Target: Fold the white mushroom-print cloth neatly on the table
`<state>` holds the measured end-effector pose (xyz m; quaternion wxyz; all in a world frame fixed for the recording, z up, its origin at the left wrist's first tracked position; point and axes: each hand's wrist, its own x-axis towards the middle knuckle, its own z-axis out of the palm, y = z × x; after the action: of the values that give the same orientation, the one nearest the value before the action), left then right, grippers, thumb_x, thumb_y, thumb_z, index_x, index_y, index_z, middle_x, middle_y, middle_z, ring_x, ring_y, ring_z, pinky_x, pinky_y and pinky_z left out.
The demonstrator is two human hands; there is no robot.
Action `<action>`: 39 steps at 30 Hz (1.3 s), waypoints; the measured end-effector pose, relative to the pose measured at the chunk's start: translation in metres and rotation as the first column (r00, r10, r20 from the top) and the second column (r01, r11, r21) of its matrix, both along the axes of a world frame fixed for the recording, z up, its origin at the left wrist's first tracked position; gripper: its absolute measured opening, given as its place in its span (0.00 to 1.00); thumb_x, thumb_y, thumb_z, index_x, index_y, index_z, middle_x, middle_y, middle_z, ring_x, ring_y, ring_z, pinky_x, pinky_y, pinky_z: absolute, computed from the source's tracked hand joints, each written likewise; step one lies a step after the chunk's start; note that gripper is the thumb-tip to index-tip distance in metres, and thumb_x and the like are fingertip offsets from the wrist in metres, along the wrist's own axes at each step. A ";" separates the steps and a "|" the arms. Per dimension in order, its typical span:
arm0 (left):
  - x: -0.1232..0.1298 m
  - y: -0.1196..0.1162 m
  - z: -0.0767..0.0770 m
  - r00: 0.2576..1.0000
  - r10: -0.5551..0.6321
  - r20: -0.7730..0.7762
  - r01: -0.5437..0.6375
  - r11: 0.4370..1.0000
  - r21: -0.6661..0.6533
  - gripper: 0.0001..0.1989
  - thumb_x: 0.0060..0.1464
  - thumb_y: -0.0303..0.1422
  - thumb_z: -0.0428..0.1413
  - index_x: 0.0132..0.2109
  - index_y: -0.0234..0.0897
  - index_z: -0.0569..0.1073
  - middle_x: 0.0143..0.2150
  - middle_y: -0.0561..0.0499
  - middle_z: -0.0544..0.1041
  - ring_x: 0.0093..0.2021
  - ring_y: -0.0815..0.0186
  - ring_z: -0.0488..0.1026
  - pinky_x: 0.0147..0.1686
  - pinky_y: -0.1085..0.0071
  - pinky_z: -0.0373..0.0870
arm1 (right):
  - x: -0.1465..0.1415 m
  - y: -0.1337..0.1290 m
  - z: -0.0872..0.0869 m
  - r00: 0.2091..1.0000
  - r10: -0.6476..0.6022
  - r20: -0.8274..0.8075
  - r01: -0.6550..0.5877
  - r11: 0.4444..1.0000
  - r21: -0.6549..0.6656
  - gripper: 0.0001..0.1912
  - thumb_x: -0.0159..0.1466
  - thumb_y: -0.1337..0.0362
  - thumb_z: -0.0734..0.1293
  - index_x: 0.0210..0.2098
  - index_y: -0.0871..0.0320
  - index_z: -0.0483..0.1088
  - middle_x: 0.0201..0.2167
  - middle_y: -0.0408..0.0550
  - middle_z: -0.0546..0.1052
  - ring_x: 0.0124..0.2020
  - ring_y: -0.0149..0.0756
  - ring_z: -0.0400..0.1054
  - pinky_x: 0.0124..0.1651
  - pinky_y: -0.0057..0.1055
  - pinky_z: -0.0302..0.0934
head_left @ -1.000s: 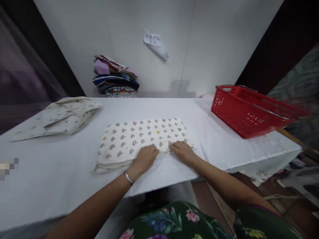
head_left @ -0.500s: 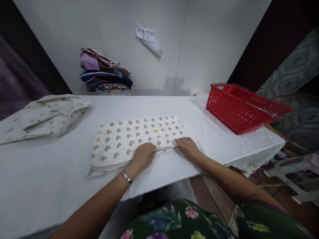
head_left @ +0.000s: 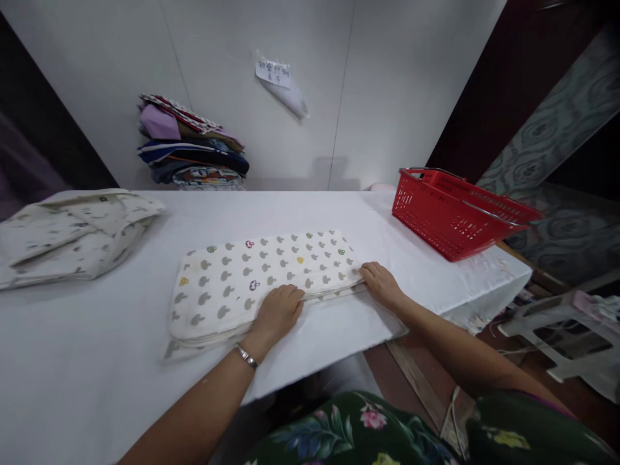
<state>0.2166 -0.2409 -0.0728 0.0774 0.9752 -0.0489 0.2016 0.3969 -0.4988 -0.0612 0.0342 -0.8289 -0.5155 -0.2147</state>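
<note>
Two hands, left (head_left: 278, 313) and right (head_left: 382, 284), rest at the near edge of the folded mushroom-print cloth (head_left: 261, 278) on the table (head_left: 334, 342); grip unclear. Beyond its right end sits a red basket (head_left: 450, 216), apart.

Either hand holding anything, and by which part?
Left hand is on the cloth at its near edge, around the middle; right hand is at its near right corner. Pinched or only pressed: can't tell.
</note>
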 end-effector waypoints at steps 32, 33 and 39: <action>-0.014 -0.017 -0.004 0.998 0.063 -0.031 -0.059 0.989 0.133 0.04 0.53 0.27 0.50 0.38 0.36 0.64 0.37 0.49 0.69 0.38 0.63 0.64 0.35 0.64 0.59 | -0.037 0.075 -0.053 0.965 0.203 -0.168 -0.209 0.978 -0.019 0.33 0.63 0.46 0.56 0.63 0.55 0.53 0.63 0.53 0.57 0.63 0.47 0.50 0.60 0.52 0.50; -0.014 -0.018 -0.003 0.998 0.066 -0.026 -0.062 0.989 0.132 0.04 0.53 0.27 0.51 0.38 0.36 0.64 0.37 0.49 0.68 0.38 0.63 0.64 0.35 0.64 0.59 | -0.037 0.074 -0.058 0.968 0.196 -0.154 -0.201 0.979 -0.017 0.33 0.63 0.46 0.55 0.63 0.55 0.53 0.63 0.53 0.56 0.63 0.47 0.49 0.60 0.52 0.49; -0.019 -0.016 0.001 0.993 0.118 0.031 -0.121 0.984 0.131 0.04 0.51 0.27 0.51 0.36 0.35 0.65 0.36 0.47 0.68 0.38 0.63 0.64 0.34 0.65 0.57 | -0.031 0.067 -0.068 0.964 0.235 -0.125 -0.233 0.972 0.029 0.34 0.61 0.45 0.55 0.63 0.53 0.54 0.62 0.52 0.58 0.62 0.49 0.51 0.59 0.54 0.50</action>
<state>0.1978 -0.2569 -0.0722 -0.0002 0.9770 -0.0043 0.2134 0.3655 -0.4313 -0.1296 0.0981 -0.7741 -0.6049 -0.1592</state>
